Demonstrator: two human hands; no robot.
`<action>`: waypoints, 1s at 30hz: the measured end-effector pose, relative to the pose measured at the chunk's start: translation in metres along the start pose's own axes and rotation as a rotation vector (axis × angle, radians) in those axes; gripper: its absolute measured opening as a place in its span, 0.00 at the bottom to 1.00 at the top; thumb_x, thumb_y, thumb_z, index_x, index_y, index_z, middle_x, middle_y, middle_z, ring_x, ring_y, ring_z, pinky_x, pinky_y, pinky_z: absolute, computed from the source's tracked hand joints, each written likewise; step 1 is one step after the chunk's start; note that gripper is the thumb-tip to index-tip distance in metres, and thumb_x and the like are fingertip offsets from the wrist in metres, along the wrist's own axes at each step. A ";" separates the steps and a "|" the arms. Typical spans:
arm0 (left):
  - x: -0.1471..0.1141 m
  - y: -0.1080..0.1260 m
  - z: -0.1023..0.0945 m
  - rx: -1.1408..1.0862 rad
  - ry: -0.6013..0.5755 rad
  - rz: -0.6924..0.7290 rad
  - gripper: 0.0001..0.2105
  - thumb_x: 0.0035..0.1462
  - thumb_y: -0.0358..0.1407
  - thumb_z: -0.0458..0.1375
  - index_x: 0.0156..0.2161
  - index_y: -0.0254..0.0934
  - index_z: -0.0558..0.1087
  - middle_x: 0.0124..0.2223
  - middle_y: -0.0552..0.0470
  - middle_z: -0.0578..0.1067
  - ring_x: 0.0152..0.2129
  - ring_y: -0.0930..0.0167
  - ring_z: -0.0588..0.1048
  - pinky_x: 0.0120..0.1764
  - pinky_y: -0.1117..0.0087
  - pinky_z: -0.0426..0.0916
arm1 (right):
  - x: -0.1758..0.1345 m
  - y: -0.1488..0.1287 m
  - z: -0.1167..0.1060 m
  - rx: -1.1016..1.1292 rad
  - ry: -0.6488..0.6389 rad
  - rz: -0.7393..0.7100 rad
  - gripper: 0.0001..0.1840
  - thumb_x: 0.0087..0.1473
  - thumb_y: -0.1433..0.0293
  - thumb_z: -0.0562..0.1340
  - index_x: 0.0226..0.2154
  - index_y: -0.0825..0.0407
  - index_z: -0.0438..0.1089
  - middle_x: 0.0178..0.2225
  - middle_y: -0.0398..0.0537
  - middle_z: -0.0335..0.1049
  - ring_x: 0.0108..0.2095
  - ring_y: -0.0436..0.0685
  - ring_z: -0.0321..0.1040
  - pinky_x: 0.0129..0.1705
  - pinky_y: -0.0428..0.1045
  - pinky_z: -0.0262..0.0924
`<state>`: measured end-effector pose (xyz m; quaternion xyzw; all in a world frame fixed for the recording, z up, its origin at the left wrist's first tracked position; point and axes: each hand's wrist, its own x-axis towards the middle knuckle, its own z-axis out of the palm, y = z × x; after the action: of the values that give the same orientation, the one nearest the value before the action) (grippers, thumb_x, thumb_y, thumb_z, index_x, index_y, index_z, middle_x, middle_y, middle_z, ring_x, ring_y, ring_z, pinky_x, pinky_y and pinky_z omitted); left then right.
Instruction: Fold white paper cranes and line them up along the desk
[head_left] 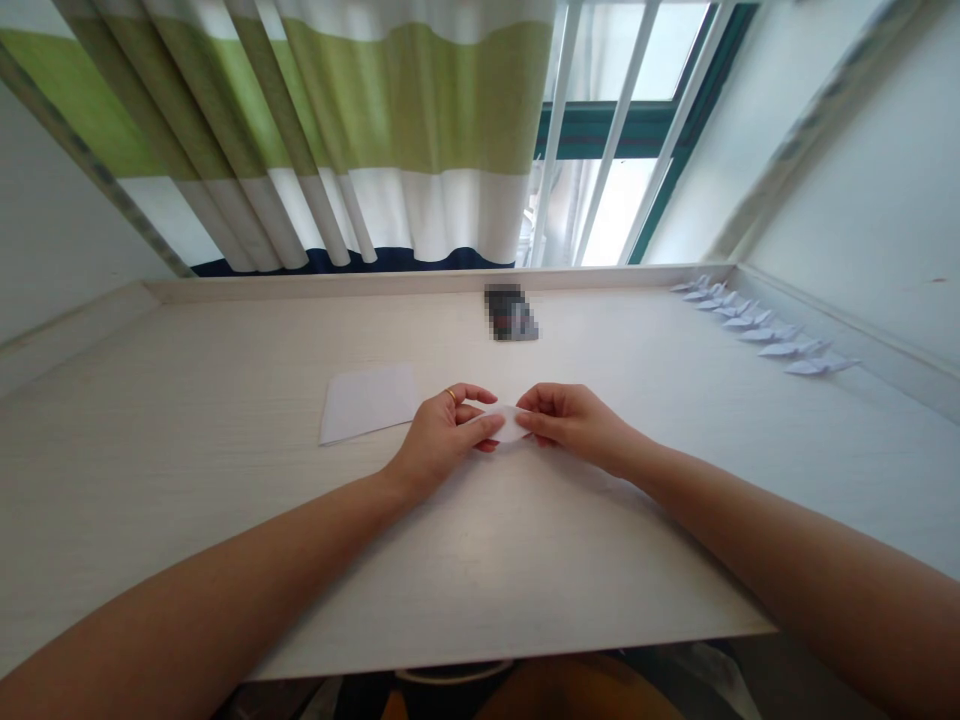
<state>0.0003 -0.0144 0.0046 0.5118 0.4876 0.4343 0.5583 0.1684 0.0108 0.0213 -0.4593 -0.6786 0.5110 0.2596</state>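
Note:
Between my two hands, just above the white table, is a small folded piece of white paper (pixel 508 424). My left hand (pixel 448 428) pinches its left side, thumb on top, with a ring on one finger. On the right side, the thumb and fingers of my right hand (pixel 570 420) are closed on the same paper. My fingers cover its edges, so the full folded shape is hidden. A flat stack or sheet of white paper (pixel 367 400) lies just left of my left hand.
A row of several white folded paper cranes (pixel 765 330) stands along the table's right side. A blurred dark object (pixel 511 312) lies near the back edge. Behind the white table (pixel 225 360) hang a green-and-white curtain (pixel 420 120) and a barred window (pixel 615 130).

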 end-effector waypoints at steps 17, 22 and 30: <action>-0.001 -0.005 -0.007 0.890 -0.139 0.482 0.11 0.53 0.31 0.50 0.40 0.37 0.70 0.37 0.50 0.67 0.33 0.71 0.67 0.37 0.70 0.63 | 0.004 0.010 -0.005 -0.606 0.093 -0.143 0.05 0.45 0.69 0.59 0.26 0.52 0.69 0.25 0.43 0.65 0.25 0.49 0.60 0.27 0.44 0.53; 0.001 -0.005 -0.009 0.944 -0.236 0.496 0.11 0.55 0.34 0.48 0.37 0.37 0.73 0.34 0.50 0.68 0.30 0.72 0.67 0.36 0.70 0.62 | -0.001 0.008 -0.006 -0.928 0.043 -0.405 0.12 0.51 0.70 0.55 0.37 0.49 0.71 0.36 0.52 0.64 0.34 0.54 0.61 0.34 0.49 0.56; -0.002 0.001 -0.009 1.136 -0.245 0.511 0.17 0.57 0.39 0.43 0.35 0.37 0.73 0.37 0.47 0.68 0.33 0.69 0.65 0.38 0.67 0.61 | -0.013 0.003 -0.006 -1.181 -0.157 -0.549 0.19 0.57 0.69 0.47 0.47 0.57 0.64 0.51 0.56 0.60 0.53 0.64 0.51 0.50 0.60 0.49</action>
<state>-0.0090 -0.0149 0.0059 0.8745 0.4368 0.1658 0.1302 0.1807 0.0021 0.0220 -0.2960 -0.9546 -0.0005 0.0344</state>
